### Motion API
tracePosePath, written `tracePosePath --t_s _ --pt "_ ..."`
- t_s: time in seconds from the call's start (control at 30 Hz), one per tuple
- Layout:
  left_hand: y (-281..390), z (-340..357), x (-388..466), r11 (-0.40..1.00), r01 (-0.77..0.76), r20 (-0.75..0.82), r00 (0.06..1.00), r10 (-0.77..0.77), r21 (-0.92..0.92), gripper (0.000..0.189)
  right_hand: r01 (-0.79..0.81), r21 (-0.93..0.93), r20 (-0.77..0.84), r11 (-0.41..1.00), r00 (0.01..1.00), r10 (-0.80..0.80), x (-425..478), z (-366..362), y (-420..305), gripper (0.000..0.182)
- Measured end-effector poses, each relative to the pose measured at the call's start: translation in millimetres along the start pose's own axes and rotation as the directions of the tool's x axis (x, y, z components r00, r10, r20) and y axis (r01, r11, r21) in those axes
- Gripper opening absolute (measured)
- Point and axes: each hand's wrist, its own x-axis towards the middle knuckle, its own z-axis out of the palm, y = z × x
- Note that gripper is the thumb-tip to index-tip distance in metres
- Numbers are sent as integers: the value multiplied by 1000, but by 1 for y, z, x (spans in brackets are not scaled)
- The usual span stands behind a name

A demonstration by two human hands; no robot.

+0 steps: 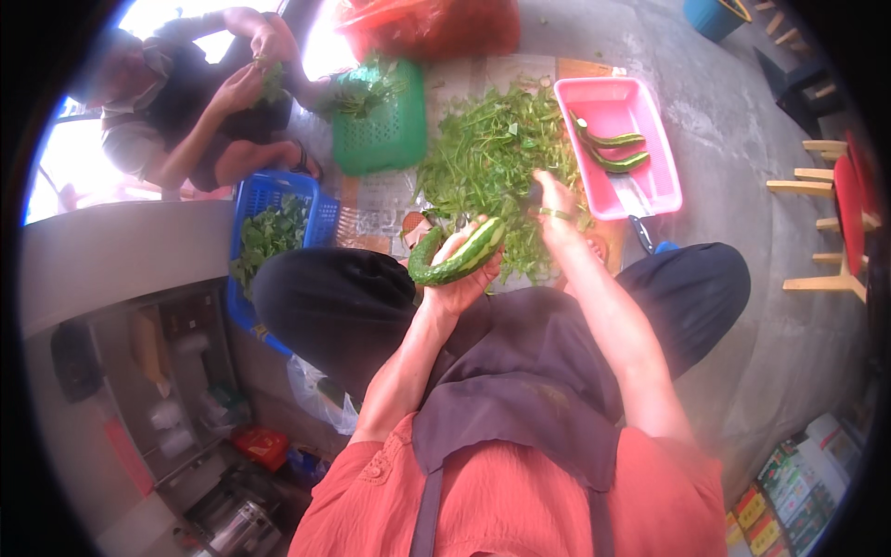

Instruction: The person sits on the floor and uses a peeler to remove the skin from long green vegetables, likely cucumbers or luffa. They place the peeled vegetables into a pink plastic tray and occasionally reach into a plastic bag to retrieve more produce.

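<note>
A curved green cucumber [456, 261] lies in my left hand [463, 285], which is wrapped around it from below. Pale peeled strips run along its right half, while the bent left end keeps its dark, bumpy skin. To the right, my right hand [559, 200] is closed around a small dark tool [534, 193], too blurred to name surely; it is apart from the cucumber. Beneath both hands spreads a heap of leafy green stems and trimmings [498, 150]. Two striped, partly peeled cucumbers [619, 163] rest in a pink plastic basket [666, 150] beyond my right hand.
A kitchen knife [640, 226] leans over the pink basket's near rim. Leafy greens fill a blue basket [324, 219] at left; a green basket [383, 150] holds more. Another person [188, 104] handles greens at upper left. A red plastic bag [445, 31] and stools [846, 209] stand farther out.
</note>
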Motion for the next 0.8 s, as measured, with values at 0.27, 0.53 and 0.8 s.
tracePosePath --t_s 0.27,0.53,0.8 --pt "-5 -35 22 966 -161 -437 868 236 202 18 -133 -23 420 991 898 130 -39 6 41 21" --pt "2 -57 19 946 -276 -630 769 109 -173 21 30 -43 234 999 972 -19 -67 3 70 16" --pt "-13 -22 9 986 82 -496 868 -1 142 35 376 -122 176 919 919 -353 -38 10 10 31"
